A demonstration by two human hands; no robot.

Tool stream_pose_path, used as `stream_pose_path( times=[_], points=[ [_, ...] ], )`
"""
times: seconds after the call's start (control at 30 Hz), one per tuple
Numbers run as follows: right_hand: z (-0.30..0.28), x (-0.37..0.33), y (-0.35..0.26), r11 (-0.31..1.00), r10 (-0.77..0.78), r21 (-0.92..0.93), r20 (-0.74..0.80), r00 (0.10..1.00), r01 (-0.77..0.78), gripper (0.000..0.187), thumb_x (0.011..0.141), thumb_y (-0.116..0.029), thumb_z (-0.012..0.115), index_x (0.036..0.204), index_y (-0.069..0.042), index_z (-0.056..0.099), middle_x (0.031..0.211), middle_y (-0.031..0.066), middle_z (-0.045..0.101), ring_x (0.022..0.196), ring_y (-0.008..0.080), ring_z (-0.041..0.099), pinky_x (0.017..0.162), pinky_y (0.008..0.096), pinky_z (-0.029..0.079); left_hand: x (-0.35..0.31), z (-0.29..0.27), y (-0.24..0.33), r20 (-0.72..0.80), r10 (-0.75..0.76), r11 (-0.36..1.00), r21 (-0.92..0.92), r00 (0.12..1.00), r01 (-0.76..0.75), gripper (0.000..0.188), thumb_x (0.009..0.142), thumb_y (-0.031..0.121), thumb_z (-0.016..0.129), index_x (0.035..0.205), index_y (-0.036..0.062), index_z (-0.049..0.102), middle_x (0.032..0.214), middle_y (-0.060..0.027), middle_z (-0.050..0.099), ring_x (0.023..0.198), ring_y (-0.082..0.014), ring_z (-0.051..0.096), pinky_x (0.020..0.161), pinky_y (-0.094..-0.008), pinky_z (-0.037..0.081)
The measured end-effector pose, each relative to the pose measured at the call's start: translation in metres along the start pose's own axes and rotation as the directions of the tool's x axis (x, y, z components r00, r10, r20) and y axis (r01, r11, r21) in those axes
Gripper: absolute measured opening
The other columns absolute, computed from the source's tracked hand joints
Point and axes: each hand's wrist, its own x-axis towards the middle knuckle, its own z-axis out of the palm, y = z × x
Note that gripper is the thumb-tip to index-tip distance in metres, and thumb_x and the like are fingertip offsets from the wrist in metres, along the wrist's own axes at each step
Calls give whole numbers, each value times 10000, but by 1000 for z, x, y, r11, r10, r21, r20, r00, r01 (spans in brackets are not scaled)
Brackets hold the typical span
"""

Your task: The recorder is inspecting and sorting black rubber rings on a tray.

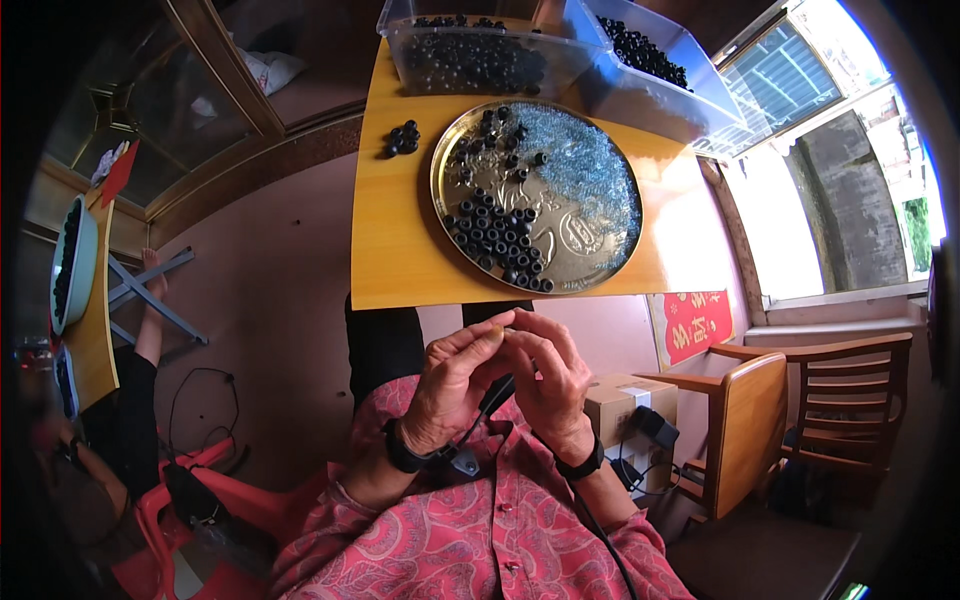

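My left hand [450,385] and my right hand [552,378] meet fingertip to fingertip above my lap, just in front of the table's near edge. Both are closed in a pinch; whatever lies between the fingertips is too small and hidden to name. Beyond them, a round gold-coloured metal tray [552,243] rests on the yellow table [388,240]. Small black ring-like parts [492,232] cluster at the tray's near left, with others scattered farther back. Tiny clear bluish pieces [585,165] cover its far right side.
Two clear plastic bins, one at the back [400,62] and one at the back right [700,102], hold many black parts. A small black pile [403,138] lies left of the tray. At right are a cardboard box [605,400] and wooden chairs [750,430]. Another person's leg [150,325] shows at left.
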Motion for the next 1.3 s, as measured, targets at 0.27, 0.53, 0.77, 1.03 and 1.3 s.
stream_pose_path(
  times=[0.27, 0.53, 0.77, 1.03, 1.3],
  points=[
    [-1, -3, 1, 997, 34, 63, -4, 999, -34, 211, 792, 15, 680, 998, -21, 651, 1078, 182, 630, 922, 322, 668, 732, 364, 566, -4, 10, 1, -43, 25, 1000, 16, 999, -25, 314, 951, 169, 610, 1219, 5, 615, 972, -59, 680, 840, -120, 653, 840, -286, 553],
    [-2, -8, 1, 945, 115, 304, 41, 993, -122, 288, 846, -9, 666, 1126, -12, 595, 1110, 168, 636, 969, 273, 665, 804, 336, 536, -2, -4, 1, 19, 24, 1000, 14, 1000, -24, 290, 944, 157, 608, 1187, -2, 621, 1036, -98, 674, 918, -162, 659, 834, -335, 562],
    [5, -3, -13, 677, 391, 556, 284, 876, -482, 612, 857, -342, 704, 1300, -5, 452, 1085, 147, 628, 987, 223, 621, 872, 333, 491, -1, -3, 10, 146, 9, 995, -102, 989, 6, 293, 940, 109, 602, 1209, -7, 599, 1063, -126, 664, 903, -170, 657, 866, -331, 549],
    [2, 13, -33, 509, 482, 495, 514, 709, -704, 519, 862, -270, 732, 1250, -1, 516, 1150, 91, 638, 1014, 132, 594, 889, 278, 489, -1, -12, 3, 161, 123, 991, -65, 979, -114, 448, 823, 247, 750, 1160, -18, 622, 1006, -92, 663, 824, -131, 633, 818, -309, 559],
    [4, 14, -31, 696, 293, 564, 342, 893, -444, 636, 797, -225, 797, 1296, 13, 483, 1206, 138, 612, 1116, 193, 578, 950, 307, 460, -4, -1, 19, 239, 81, 995, -78, 968, -64, 351, 922, 205, 640, 1240, 56, 614, 1044, -124, 660, 848, -156, 624, 800, -369, 575]
  ],
)
